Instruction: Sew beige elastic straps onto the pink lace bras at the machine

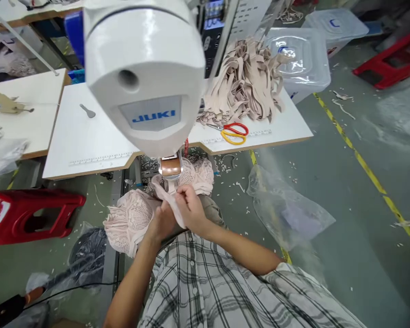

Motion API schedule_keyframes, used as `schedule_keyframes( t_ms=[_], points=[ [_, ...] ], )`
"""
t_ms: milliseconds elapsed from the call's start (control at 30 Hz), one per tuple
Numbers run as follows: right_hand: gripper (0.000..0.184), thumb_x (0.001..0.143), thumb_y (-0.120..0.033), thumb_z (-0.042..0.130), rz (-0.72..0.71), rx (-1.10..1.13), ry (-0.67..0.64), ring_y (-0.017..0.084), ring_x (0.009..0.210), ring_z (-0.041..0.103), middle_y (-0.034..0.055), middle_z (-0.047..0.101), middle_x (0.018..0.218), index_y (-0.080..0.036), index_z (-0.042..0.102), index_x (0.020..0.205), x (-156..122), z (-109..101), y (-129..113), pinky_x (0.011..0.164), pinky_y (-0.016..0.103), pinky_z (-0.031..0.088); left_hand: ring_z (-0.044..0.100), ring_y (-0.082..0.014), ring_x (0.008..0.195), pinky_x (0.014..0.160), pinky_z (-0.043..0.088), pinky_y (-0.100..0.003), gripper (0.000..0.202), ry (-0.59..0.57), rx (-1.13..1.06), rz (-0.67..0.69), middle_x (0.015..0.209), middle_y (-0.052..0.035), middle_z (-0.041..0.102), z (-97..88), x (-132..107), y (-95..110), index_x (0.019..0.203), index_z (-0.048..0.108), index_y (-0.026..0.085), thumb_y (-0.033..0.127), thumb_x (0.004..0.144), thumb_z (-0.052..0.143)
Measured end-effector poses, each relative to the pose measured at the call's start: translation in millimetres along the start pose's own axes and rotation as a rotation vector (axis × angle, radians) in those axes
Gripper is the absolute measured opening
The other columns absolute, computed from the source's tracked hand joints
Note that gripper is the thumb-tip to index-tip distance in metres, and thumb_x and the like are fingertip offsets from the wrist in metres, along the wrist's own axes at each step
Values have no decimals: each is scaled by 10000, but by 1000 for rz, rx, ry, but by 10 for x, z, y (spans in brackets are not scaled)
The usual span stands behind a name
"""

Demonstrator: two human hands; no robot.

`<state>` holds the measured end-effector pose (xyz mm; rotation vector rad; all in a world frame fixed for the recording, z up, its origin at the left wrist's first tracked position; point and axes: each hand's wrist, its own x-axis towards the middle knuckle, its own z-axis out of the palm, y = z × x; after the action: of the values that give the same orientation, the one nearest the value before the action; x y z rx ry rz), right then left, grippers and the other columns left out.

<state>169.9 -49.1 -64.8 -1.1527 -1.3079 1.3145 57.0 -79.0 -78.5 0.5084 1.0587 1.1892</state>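
A pale pink lace garment [131, 221] hangs in front of me below the white JUKI sewing machine head [145, 73]. A pink strap [169, 196] runs from the garment up to the machine's copper-coloured foot [171, 167]. My right hand [190, 207] pinches the strap just under the foot, fingers closed on it. Partly hidden beneath the right hand, my left hand [162, 223] grips the lace garment.
A pile of beige straps [248, 82] and red-and-yellow scissors [234, 133] lie on the white table [89, 141]. Red stools [30, 216] [392, 59] stand left and far right. Clear plastic bins [302, 59] and a plastic bag [287, 212] sit on the floor.
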Motion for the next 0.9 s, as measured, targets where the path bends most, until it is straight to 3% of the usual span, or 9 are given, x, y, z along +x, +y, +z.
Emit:
schedule_keyframes(
  t_ms=[167,300,367,433,533,600,733,833,900],
  points=[
    [140,976,-323,433,-105,-99,28,163,839,577,43,600,939,-208,510,1000,-94,120,247,782,311,477,688,-200,987,908,535,-299,412,225,-28,61,992,-56,734,145,-6,-63,1035,699,184,497,774,759],
    [153,960,-349,498,-189,-157,-1,187,943,597,64,633,990,-214,567,980,-29,-136,159,861,345,494,679,-185,951,865,531,-273,352,295,305,172,1002,-60,736,209,-85,180,1026,706,164,467,847,695],
    [211,914,-380,581,-349,-274,-32,234,1109,562,104,627,1142,-216,593,1045,56,-367,14,978,412,453,665,-176,791,745,528,-254,328,142,593,171,813,-45,720,203,-114,388,846,703,150,474,871,658],
    [287,894,-396,610,-499,-388,-232,247,1141,552,117,629,1187,-210,592,1112,159,-580,-145,997,419,434,580,-149,598,599,476,-239,399,-92,824,109,602,-12,625,190,-129,582,655,627,157,482,887,619],
    [213,914,-355,585,-508,-509,-679,168,820,600,36,678,908,-204,605,1063,286,-768,-328,744,295,461,465,-125,493,504,387,-230,396,-332,982,15,519,20,533,196,-129,769,656,608,170,477,905,577],
    [134,900,-293,590,-443,-541,-780,120,650,538,-19,642,763,-204,615,997,318,-821,-388,607,246,388,489,-139,531,519,389,-234,340,-389,1003,-27,584,10,574,218,-120,834,792,669,170,468,917,564],
    [40,882,-209,577,-358,-454,-565,90,611,505,-30,627,748,-198,613,896,253,-918,-396,586,221,366,588,-177,672,620,455,-250,330,-356,926,-94,732,-19,660,253,-109,916,1067,682,182,460,907,604],
    [82,930,-227,558,-236,-446,-147,98,651,538,-8,660,825,-208,636,912,164,-998,-350,624,231,406,632,-169,702,668,489,-245,366,-120,738,-98,747,-16,705,257,-113,920,1117,652,186,445,861,688],
    [76,932,-239,584,-226,-470,-30,106,667,559,-1,674,850,-221,658,933,106,-996,-307,636,240,431,659,-166,737,710,513,-249,341,24,587,-70,793,-38,738,264,-111,864,1036,677,167,431,829,735]
  ],
)
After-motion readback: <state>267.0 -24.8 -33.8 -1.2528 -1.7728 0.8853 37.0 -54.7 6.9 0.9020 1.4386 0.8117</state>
